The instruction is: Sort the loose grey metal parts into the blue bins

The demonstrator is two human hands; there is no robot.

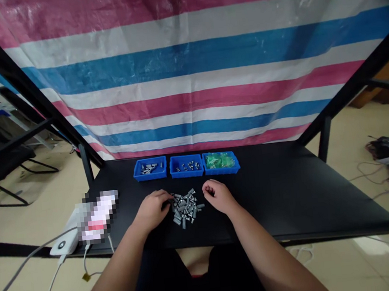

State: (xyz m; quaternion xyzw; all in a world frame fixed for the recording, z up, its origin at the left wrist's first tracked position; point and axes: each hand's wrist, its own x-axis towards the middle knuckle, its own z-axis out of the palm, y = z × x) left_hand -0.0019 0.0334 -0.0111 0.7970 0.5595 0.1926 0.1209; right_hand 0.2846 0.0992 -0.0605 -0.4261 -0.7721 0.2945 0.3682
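A loose pile of small grey cylinders and shiny metal screw-like pieces [186, 208] lies on the black table in front of me. My left hand [153, 210] rests at the pile's left side, its fingers bent, the thumb apart from them and the fingertips at the edge of the pieces. To the right of the pile, my right hand [218, 196] is closed, with its fingers curled in. Whatever it may hold is hidden. Behind the pile, a blue tray [151, 177] contains grey cylinders, the middle blue tray [187, 173] small metal pieces, and the right blue tray [222, 171] green plastic packets.
On the table's left side lie a blurred-out phone-like device [101, 215] and a white power bank [65, 237] with cables. A striped plastic sheet [186, 63] hangs behind the black table [276, 192]. Black frame bars [341, 88] rise at both sides.
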